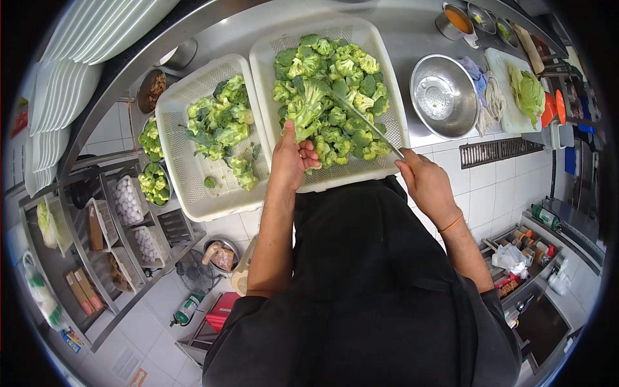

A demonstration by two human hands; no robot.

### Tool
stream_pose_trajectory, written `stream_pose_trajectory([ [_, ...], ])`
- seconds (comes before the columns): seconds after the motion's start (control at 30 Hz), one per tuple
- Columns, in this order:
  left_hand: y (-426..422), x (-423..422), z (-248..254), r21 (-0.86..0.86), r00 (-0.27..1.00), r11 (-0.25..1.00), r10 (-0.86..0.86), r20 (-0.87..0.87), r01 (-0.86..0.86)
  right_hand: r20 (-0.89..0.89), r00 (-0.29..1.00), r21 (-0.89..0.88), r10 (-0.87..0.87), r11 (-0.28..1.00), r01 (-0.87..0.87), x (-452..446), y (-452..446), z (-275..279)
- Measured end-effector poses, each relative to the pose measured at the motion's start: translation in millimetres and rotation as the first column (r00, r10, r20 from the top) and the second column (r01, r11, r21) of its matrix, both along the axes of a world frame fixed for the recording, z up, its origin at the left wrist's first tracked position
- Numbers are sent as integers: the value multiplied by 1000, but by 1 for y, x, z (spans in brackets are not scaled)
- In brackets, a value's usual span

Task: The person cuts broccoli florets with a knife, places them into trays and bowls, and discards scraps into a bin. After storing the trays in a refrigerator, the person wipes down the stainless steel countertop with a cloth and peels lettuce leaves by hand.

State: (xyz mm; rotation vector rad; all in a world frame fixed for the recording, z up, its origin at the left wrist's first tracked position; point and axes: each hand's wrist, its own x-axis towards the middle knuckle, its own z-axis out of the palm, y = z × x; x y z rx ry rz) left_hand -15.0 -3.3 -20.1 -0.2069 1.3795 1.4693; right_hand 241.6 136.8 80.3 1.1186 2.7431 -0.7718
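My left hand [293, 158] is closed around the stem of a large broccoli piece [308, 109], held over the right-hand white perforated basket [263, 58]. In my right hand [427, 184] is the handle of a long knife [367, 122]; its blade slants up and left, with the tip at or close to the held broccoli. Many cut broccoli florets [367, 87] fill that basket beneath both. To its left, a second white perforated basket [174, 129] contains larger broccoli pieces [219, 122] and a few small bits.
A steel bowl [445, 97] stands right of the baskets, beside cloths [490, 97] and a white board [503, 64] with lettuce [527, 93]. More broccoli [155, 184] sits in bowls at the left. Stacked plates [64, 97] are at the upper left, above shelves with egg trays [148, 245].
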Motion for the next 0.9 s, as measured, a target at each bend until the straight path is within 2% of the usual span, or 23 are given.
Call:
stream_pose_trajectory([
  [0.27,6,-5,3,-42,1000,999,-3,21,4,21,996,34,84,996,-84,-2,0,-2],
  [0.37,10,-1,5,-43,997,996,76,7,-76,7,994,34,106,994,-106,-3,2,-6],
  [0.47,16,-1,5,-114,999,993,38,-38,-42,68,992,47,106,993,-109,-13,0,0],
  [0.57,14,-4,-1,-101,1000,995,9,-27,-12,84,988,47,129,990,-134,-25,5,2],
  [0.9,13,-2,1,-116,1000,993,16,-13,-17,53,968,-38,247,969,-245,-54,38,-7],
])
